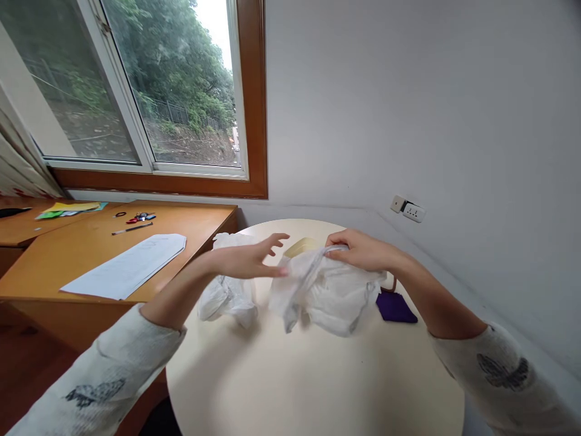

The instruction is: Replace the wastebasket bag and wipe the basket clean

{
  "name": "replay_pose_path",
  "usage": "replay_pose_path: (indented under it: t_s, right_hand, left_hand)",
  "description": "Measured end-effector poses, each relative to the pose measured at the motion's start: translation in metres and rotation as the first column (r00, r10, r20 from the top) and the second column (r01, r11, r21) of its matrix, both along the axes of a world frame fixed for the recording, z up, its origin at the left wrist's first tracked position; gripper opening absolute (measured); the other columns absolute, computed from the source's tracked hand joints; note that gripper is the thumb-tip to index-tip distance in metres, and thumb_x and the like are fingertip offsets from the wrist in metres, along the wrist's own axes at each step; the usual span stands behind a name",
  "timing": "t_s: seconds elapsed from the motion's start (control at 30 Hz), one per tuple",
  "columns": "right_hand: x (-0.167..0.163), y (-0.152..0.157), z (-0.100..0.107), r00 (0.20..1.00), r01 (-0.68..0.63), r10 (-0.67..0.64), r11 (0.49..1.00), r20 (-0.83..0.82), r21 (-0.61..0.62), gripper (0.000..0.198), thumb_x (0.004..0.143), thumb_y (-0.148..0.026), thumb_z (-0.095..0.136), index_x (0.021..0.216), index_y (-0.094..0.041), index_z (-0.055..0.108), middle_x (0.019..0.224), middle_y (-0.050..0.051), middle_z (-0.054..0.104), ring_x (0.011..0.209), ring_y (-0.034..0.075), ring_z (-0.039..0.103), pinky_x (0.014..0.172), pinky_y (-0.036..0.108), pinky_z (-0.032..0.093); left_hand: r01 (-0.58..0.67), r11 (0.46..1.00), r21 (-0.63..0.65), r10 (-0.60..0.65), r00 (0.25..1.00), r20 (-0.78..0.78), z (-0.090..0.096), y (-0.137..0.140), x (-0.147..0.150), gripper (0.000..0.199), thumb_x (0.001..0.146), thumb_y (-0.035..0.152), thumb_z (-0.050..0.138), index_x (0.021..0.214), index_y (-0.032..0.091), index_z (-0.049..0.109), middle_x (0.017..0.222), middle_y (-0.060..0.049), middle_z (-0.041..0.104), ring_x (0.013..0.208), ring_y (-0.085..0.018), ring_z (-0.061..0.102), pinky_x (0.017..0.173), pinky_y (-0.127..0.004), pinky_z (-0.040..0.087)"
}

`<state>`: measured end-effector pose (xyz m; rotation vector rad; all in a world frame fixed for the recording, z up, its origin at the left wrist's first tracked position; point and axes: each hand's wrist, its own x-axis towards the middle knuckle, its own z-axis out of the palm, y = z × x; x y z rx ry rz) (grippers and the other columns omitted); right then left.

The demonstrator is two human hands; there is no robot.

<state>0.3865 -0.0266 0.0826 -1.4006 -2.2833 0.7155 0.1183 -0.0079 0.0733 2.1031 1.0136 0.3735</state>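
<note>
A thin white plastic bag (pixel 342 293) hangs crumpled above the round table, its upper edge pinched in the fingers of my right hand (pixel 358 249). To its left, my left hand (pixel 254 257) has its fingers spread, with the thumb near the bag's left side; whether it touches the plastic I cannot tell. Another white plastic bag (pixel 229 303) lies bunched on the table below and behind my left hand. Between my hands, a pale yellow container (pixel 300 246) shows partly behind the held bag. A dark purple cloth (pixel 396 307) lies right of the bag.
The round cream table (pixel 313 387) stands against the wall. A wooden desk (pixel 190 212) at the left bears white papers (pixel 129 265), a pen (pixel 132 228), scissors (pixel 138 218) and coloured sheets (pixel 70 208). A white object (pixel 389 281) with a brown edge sits partly hidden by my right forearm.
</note>
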Motion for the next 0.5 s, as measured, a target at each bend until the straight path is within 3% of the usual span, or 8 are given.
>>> replay_pose_path:
  t_s: [0.07, 0.17, 0.23, 0.3, 0.4, 0.5]
  right_hand:
    - [-0.006, -0.003, 0.005, 0.995, 0.023, -0.018, 0.998, -0.094, 0.055, 0.027, 0.078, -0.043, 0.047, 0.069, -0.020, 0.057, 0.068, -0.003, 0.055, 0.061, 0.012, 0.047, 0.052, 0.023, 0.033]
    - [-0.009, -0.006, 0.010, 0.967, 0.053, -0.045, 0.998, -0.250, 0.025, 0.028, 0.080, -0.045, 0.045, 0.071, -0.020, 0.055, 0.068, -0.002, 0.057, 0.060, 0.012, 0.049, 0.054, 0.022, 0.035]
    - [-0.008, -0.007, 0.012, 0.937, 0.044, -0.059, 0.998, -0.345, -0.052, 0.028, 0.081, -0.045, 0.045, 0.070, -0.020, 0.053, 0.066, -0.002, 0.058, 0.056, 0.011, 0.050, 0.054, 0.023, 0.036]
    - [-0.005, -0.009, 0.011, 0.907, 0.033, -0.081, 0.992, -0.414, -0.122, 0.030, 0.081, -0.046, 0.045, 0.068, -0.021, 0.051, 0.064, -0.002, 0.058, 0.051, 0.010, 0.048, 0.052, 0.023, 0.036]
    - [0.002, -0.010, 0.009, 0.889, 0.054, -0.138, 0.978, -0.437, -0.200, 0.031, 0.078, -0.051, 0.049, 0.072, -0.022, 0.054, 0.064, -0.001, 0.058, 0.051, 0.011, 0.048, 0.048, 0.023, 0.035]
    - [0.011, -0.008, 0.007, 0.941, 0.067, -0.141, 0.969, -0.307, -0.238, 0.036, 0.074, -0.057, 0.052, 0.083, -0.023, 0.060, 0.068, 0.000, 0.061, 0.055, 0.013, 0.051, 0.048, 0.024, 0.035]
  left_hand:
    - [-0.011, 0.993, 0.114, 0.012, 1.000, -0.009, -0.011, -0.009, 0.019, 0.096, 0.060, 0.044, 0.071, 0.140, 0.032, 0.018, 0.137, -0.012, 0.038, 0.122, -0.029, 0.041, 0.088, -0.034, 0.042]
    - [-0.151, 0.937, 0.316, 0.158, 0.987, 0.003, -0.031, -0.013, 0.038, 0.091, 0.065, 0.047, 0.066, 0.140, 0.033, 0.016, 0.140, -0.012, 0.030, 0.118, -0.033, 0.043, 0.087, -0.041, 0.041]
    - [-0.191, 0.908, 0.373, 0.203, 0.979, 0.005, -0.040, -0.006, 0.040, 0.065, 0.074, 0.044, 0.057, 0.133, 0.029, 0.033, 0.132, -0.012, 0.040, 0.106, -0.030, 0.052, 0.083, -0.039, 0.043]
    - [-0.205, 0.882, 0.424, 0.235, 0.972, -0.019, -0.046, 0.005, 0.038, 0.034, 0.079, 0.037, 0.048, 0.108, 0.022, 0.056, 0.115, -0.011, 0.053, 0.093, -0.027, 0.057, 0.077, -0.035, 0.044]
    - [-0.244, 0.858, 0.451, 0.283, 0.959, -0.019, -0.046, 0.021, 0.030, 0.021, 0.079, 0.031, 0.043, 0.076, 0.019, 0.060, 0.081, -0.007, 0.060, 0.072, -0.022, 0.056, 0.063, -0.030, 0.041]
    - [-0.339, 0.883, 0.326, 0.314, 0.941, 0.127, -0.042, 0.030, 0.021, 0.019, 0.078, 0.032, 0.045, 0.074, 0.019, 0.060, 0.065, -0.002, 0.057, 0.059, -0.017, 0.051, 0.053, -0.026, 0.035]
